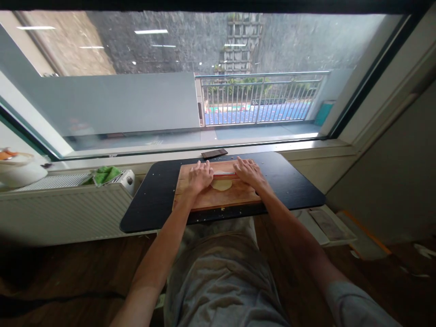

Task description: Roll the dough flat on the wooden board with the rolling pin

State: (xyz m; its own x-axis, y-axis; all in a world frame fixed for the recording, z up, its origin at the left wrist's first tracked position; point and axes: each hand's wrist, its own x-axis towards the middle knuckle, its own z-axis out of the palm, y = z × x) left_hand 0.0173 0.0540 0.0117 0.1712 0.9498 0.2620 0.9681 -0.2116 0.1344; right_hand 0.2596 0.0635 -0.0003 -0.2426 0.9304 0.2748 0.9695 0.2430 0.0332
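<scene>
Both hands rest over a thin pale rod with a red edge (224,174), which lies crosswise on a wooden cutting board (197,200). My left hand (200,176) covers the rod's left end, its fingers curved forward over it. Over the right end lies my right hand (249,171), the fingers bent and slightly apart. A flat, pale yellow round of dough (222,185) sits on the board just on my side of the rod, between the hands. The parts of the rod beneath the palms are hidden.
The board is on a black tabletop (150,200) dotted with crumbs. A dark flat object (214,153) lies at its far edge, by the window sill. A radiator (68,213) with a green cloth (106,174) and a white container (20,170) stand at left.
</scene>
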